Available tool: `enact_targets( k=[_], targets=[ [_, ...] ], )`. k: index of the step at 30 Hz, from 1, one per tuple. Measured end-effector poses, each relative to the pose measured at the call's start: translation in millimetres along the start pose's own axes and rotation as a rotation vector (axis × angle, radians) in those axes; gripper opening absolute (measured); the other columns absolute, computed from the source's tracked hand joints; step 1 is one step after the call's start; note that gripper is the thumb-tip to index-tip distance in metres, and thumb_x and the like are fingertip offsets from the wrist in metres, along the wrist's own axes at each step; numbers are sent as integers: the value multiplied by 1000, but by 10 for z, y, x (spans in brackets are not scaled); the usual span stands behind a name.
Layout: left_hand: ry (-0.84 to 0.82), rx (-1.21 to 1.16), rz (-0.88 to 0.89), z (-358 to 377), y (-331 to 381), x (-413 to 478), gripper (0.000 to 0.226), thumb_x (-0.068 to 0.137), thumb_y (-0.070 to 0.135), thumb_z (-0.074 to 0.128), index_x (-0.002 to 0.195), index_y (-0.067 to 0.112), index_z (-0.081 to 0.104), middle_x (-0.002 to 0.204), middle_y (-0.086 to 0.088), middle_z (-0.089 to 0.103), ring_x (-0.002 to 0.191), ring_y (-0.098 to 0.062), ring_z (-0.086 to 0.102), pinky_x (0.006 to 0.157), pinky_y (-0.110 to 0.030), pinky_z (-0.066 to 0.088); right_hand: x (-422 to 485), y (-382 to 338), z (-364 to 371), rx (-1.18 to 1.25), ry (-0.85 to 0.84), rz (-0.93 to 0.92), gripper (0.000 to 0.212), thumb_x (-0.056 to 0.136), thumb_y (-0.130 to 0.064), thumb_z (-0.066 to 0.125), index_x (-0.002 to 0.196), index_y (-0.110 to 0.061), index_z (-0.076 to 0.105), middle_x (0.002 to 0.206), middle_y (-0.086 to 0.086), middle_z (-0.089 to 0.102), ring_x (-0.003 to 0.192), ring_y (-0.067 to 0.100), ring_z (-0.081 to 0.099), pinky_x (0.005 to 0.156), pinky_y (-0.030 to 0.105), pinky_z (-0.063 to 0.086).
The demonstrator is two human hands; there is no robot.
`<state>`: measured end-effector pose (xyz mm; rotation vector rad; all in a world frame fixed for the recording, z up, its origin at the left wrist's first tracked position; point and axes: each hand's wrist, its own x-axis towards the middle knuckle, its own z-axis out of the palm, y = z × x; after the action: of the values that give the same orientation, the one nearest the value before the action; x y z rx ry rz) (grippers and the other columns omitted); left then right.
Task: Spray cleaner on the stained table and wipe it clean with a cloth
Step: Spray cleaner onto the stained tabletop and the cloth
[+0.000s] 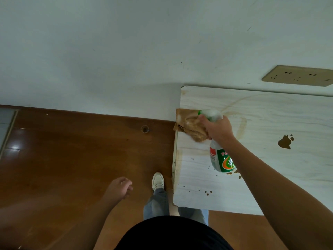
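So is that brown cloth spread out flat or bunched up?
Bunched up: the cloth lies in crumpled folds at the table's left edge, slightly overhanging it, partly hidden by the right hand.

My right hand [217,129] grips the spray bottle [220,157] by its neck, a bit right of the middle of the frame. The bottle is see-through, with a green, red and orange label and a green and white top. It leans over the white table [270,177] on the right, which has brown rings, smears and a dark blot [285,142]. The brown, crumpled cloth [189,123] lies on the table's upper left edge, poking over the side.
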<state>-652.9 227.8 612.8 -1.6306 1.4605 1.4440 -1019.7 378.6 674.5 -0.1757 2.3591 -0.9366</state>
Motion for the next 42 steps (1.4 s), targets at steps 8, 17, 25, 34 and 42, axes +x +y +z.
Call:
enact_targets(
  k=[8, 17, 25, 34, 42],
  targets=[
    [0, 44, 3, 41, 37, 4, 19, 105, 15, 52, 106, 2, 65, 103, -18, 68, 76, -22, 61, 63, -27, 49, -68, 276, -399, 44, -8, 36, 54, 82, -61, 68, 96, -9, 66, 75, 5, 71, 44, 10, 58, 49, 27, 53],
    [2, 74, 3, 187, 217, 43, 20, 103, 22, 55, 105, 8, 69, 100, -12, 74, 90, -27, 68, 78, -36, 50, -210, 616, -648, 28, 20, 126, 51, 77, -59, 74, 90, -12, 62, 74, 7, 71, 52, 19, 63, 61, 40, 61],
    [-12, 102, 16, 355, 376, -20, 19, 104, 19, 53, 103, 6, 67, 95, -12, 72, 75, -23, 66, 63, -29, 45, -277, 679, -710, 16, -45, 46, 44, 82, -56, 70, 88, -13, 69, 68, -4, 70, 44, 9, 59, 51, 26, 51],
    [8, 111, 10, 417, 449, -139, 22, 105, 20, 52, 106, 4, 67, 102, -13, 72, 78, -22, 66, 62, -28, 45, -216, 434, -619, 123, 9, 25, 54, 75, -65, 72, 93, -14, 65, 77, 10, 71, 49, 16, 63, 51, 30, 55],
    [20, 88, -6, 369, 398, -164, 22, 105, 21, 52, 107, 4, 66, 103, -13, 72, 86, -24, 64, 69, -30, 46, -73, 100, -532, 60, -36, -101, 66, 65, -80, 60, 87, -18, 67, 76, 6, 73, 55, 19, 65, 61, 43, 61]
  ],
)
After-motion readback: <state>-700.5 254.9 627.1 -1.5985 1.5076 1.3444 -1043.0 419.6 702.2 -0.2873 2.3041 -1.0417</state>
